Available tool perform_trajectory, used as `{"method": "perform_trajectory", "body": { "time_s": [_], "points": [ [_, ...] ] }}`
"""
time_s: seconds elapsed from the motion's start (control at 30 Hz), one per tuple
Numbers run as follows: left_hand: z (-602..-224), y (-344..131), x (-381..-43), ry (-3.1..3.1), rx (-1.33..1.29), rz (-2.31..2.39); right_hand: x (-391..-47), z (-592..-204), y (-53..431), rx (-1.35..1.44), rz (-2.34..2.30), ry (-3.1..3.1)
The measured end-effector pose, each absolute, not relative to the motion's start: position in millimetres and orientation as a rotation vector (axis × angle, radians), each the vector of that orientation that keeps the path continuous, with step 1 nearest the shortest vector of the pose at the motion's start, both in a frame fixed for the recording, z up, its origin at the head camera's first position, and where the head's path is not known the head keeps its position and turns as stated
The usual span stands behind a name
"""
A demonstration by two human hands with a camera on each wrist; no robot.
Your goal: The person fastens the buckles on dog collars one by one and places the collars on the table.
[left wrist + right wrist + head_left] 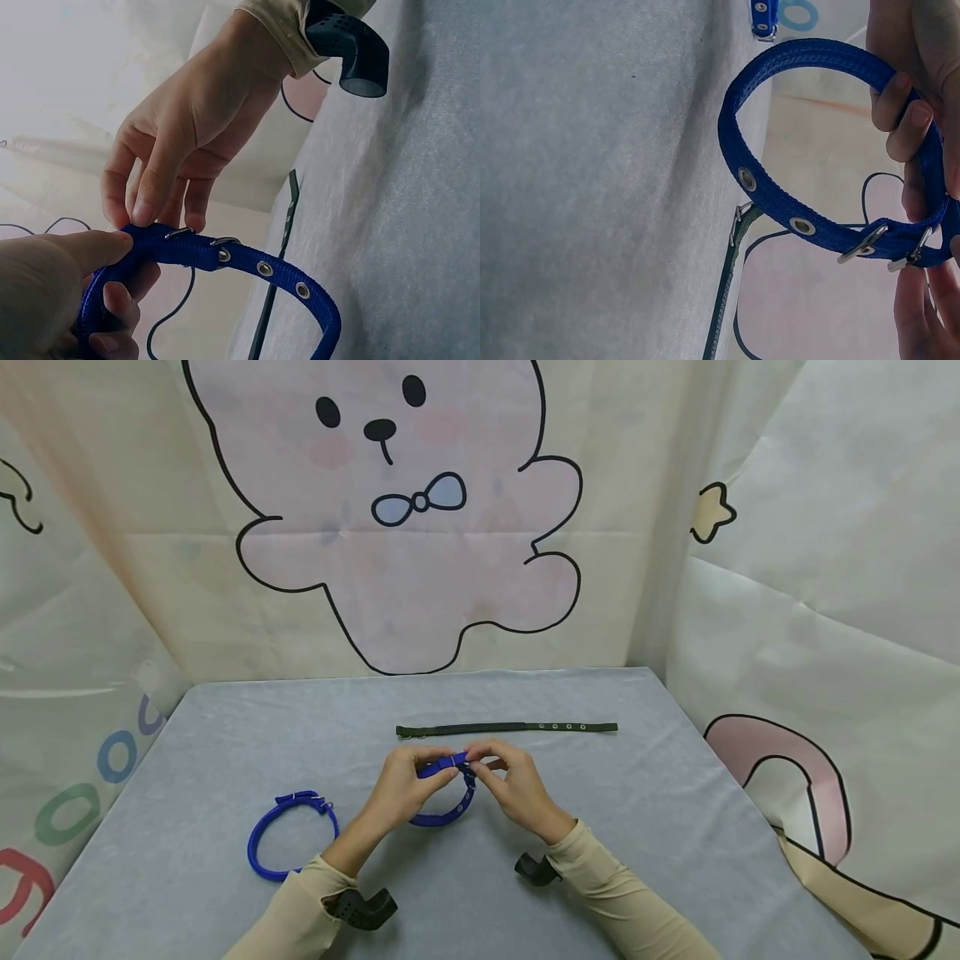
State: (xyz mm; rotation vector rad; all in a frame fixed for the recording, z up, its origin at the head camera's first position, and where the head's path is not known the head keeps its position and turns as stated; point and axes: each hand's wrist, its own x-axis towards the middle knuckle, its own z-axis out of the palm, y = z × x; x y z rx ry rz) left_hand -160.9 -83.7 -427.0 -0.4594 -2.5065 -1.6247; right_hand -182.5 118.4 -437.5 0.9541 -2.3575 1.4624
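Observation:
Both hands hold a blue collar [769, 206] with metal eyelets, bent into a loop above the table. My left hand [405, 781] grips the band left of the buckle, its thumb on one face and its fingers curled behind. With thumb and fingertips, my right hand [517, 785] pinches the strap close to the metal buckle [913, 253]. In the right wrist view the strap passes through the buckle and a D-ring [864, 244]. A second blue collar [258, 839], fastened into a ring, lies on the table by the left forearm.
Behind the hands a dark green collar [506, 727] lies straight across the grey table [637, 877]. Printed cloth walls [810, 585] stand around the table's back and sides. Dark wrist-worn devices [363, 910] hang below the sleeves.

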Motion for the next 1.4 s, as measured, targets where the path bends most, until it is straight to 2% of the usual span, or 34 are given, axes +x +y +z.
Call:
{"method": "perform_trajectory", "body": {
  "time_s": [1.4],
  "points": [
    [-426.5, -88.8, -158.6, -2.477, -0.437, -1.636, -177.8, -437.0, 116.7, 1.048, 1.485, -2.369]
  ]
}}
